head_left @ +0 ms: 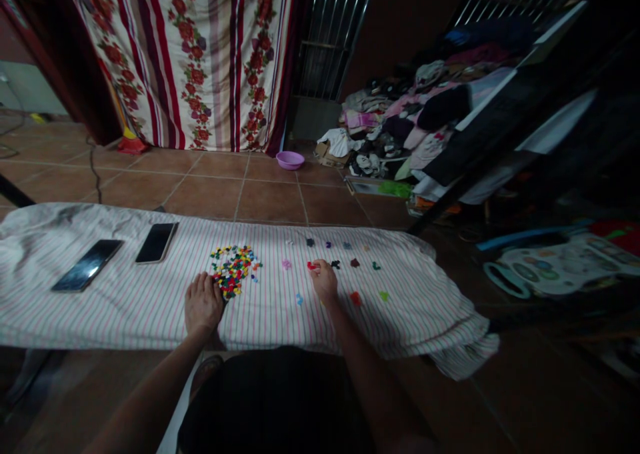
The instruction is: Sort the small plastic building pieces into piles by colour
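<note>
Touched red bits (311,265) with right hand (325,283); couldn't tell the grip. Laid left hand (203,302) open at bright pile's (234,269) eight o'clock.

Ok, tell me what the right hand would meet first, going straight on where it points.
Most likely the red pieces, right at the fingertips of the right hand; whether it already touches them is too small to tell.

One phone (87,265) & a 2nd phone (157,243) are lying face-up on the striped cloth (125,307), L side. A floral curtain (187,61) is hanging nr a barred opening (333,34). A purple basin (290,160) is sitting on the tiled floor (270,201), w/ a clothes pile (400,117) spreading to its R.
</note>
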Action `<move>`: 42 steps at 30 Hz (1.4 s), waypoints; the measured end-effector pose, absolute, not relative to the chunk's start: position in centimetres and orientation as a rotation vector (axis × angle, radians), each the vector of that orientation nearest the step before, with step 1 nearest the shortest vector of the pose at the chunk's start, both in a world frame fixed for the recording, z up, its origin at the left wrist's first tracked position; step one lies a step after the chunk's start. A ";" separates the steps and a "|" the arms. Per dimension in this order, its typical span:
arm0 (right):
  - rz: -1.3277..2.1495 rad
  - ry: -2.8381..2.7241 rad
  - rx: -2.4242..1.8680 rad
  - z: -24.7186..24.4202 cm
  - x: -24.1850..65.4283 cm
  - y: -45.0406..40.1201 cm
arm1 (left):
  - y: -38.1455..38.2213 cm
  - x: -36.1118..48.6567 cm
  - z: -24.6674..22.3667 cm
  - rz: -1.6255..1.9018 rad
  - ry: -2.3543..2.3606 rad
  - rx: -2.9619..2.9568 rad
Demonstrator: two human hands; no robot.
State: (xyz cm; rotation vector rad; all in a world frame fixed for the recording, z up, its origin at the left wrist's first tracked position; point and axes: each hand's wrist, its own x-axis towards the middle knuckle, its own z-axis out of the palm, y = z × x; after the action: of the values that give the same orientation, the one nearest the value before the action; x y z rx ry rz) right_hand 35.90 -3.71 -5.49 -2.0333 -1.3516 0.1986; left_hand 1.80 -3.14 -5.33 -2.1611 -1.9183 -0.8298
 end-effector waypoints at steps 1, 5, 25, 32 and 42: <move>0.201 -1.353 -2.040 -5.5 36.0 -3.5 | -3.1 1.8 -5.3 -0.824 -1.921 -2.163; 0.211 -1.458 -2.069 -5.1 36.3 -3.1 | -3.2 1.8 -5.1 -0.800 -1.938 -2.163; 0.200 -1.558 -2.109 -4.1 36.2 -2.9 | -3.1 1.8 -5.3 -0.842 -1.906 -2.168; 0.213 -1.571 -2.113 -3.5 36.1 -3.1 | -3.2 1.7 -5.2 -0.849 -1.932 -2.186; 0.128 -1.574 -1.997 -4.3 36.5 -3.0 | -3.1 1.8 -5.2 -0.817 -1.947 -2.187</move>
State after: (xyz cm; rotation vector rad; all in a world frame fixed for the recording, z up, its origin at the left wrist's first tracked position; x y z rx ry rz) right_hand 36.46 -3.03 -4.33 -1.9970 -1.5735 0.1278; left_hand 1.77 -3.07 -5.21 -2.1872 -1.9467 -0.8170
